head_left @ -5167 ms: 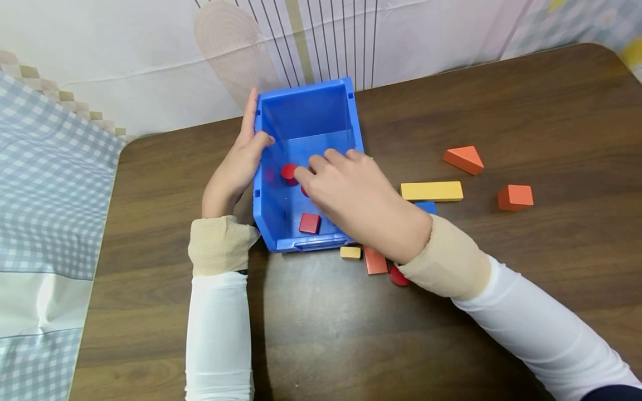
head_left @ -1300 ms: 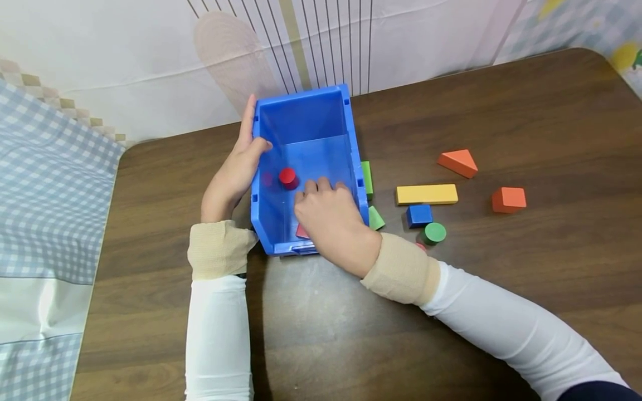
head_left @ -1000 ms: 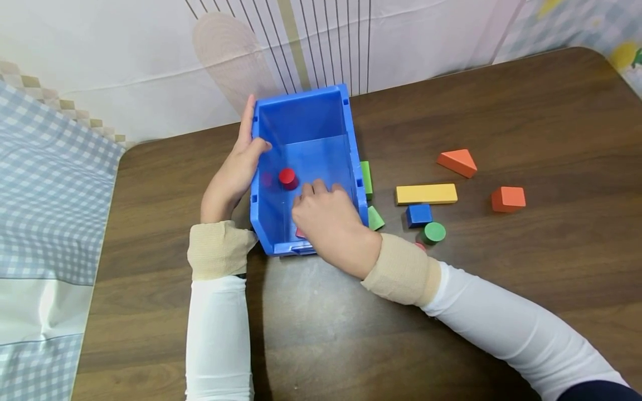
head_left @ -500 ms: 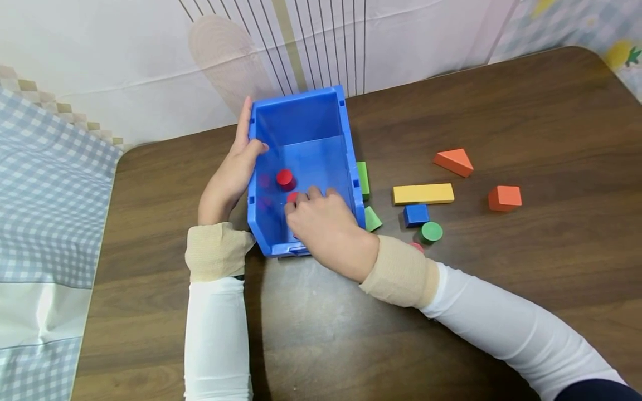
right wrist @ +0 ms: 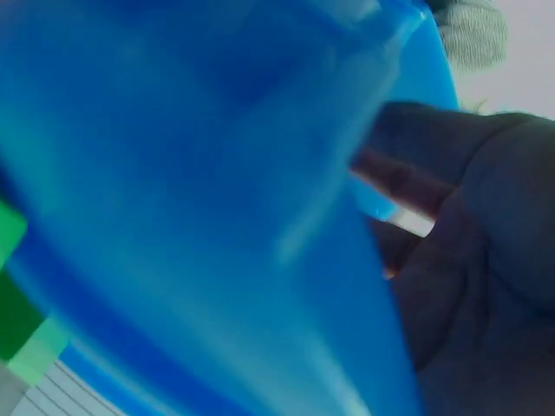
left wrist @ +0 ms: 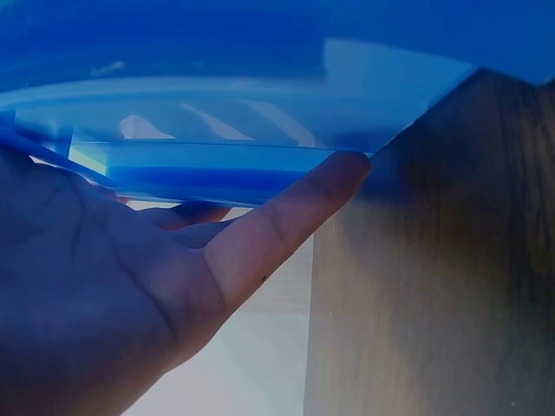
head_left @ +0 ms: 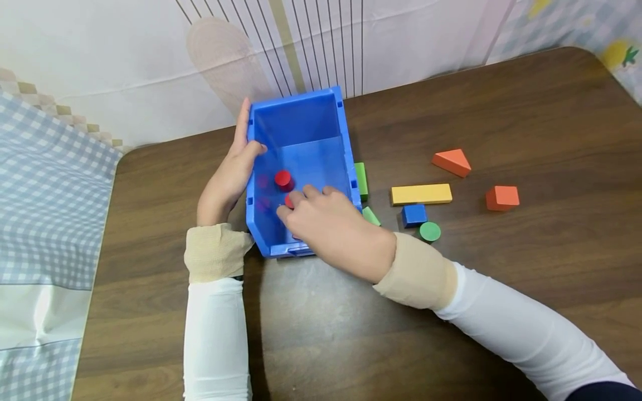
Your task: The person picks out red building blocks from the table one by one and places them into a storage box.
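Note:
A blue plastic bin (head_left: 343,139) stands at the table's back edge. My left hand (head_left: 234,170) grips its left wall, the thumb hooked over the rim and the fingers along the outside; the left wrist view shows the left hand (left wrist: 251,251) against the blue plastic. My right hand (head_left: 328,225) reaches over the bin's front lip with curled fingers. By its index finger and thumb a red piece (head_left: 288,200) shows partly; the fingertips are hidden, so I cannot tell whether it is pinched. A red cylinder (head_left: 283,181) stands just beyond. Another red bit peeks out below the hand.
Right of the bin lie a green block (head_left: 361,181), a light green piece (head_left: 370,216), a yellow bar (head_left: 421,194), a blue cube (head_left: 414,215) and a green cylinder (head_left: 429,231). Farther right are an orange triangular block (head_left: 452,162) and an orange block (head_left: 502,198).
My right hand has moved slightly left inside the bin, and a red piece hidden a second ago now shows by its fingers. The left hand keeps its hold on the bin wall.

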`<state>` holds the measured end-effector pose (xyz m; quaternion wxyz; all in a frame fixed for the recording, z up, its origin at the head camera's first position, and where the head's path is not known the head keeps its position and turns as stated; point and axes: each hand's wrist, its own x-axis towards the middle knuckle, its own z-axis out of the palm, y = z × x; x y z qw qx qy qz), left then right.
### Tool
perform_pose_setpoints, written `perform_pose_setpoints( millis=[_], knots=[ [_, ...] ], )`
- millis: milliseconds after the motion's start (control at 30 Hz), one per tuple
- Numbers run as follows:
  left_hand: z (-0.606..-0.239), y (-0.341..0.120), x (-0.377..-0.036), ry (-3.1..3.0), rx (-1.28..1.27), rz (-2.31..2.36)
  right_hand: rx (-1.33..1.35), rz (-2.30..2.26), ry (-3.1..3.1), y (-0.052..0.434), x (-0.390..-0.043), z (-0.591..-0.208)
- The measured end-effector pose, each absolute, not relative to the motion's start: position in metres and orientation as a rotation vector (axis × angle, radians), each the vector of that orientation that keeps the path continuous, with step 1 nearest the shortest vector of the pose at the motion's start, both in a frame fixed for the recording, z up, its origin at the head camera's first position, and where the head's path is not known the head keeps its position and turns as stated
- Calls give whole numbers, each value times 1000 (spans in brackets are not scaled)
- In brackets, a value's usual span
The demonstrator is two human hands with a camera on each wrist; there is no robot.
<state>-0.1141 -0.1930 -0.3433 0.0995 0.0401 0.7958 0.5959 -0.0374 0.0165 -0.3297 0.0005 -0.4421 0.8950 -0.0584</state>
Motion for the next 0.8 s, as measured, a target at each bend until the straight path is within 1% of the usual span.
perform_pose_setpoints(
  millis=[267,433,533,667,800],
  knots=[
    [-344,-193,-114,2360,112,1749,-1582,-113,2614,32,-46,-317],
    [-344,-192,-114,2362,107,1732,-1652,-106,2456,40,-52,-309],
    [-344,-192,-113,2362,100,1720,-1660,-221,2399,47,-55,-305],
    [-345,-193,-113,2370,106,1714,-1602,-347,2359,59,-60,-295],
    [-344,-193,-113,2373,103,1714,-1588,-381,2364,69,-61,-289]
  ],
)
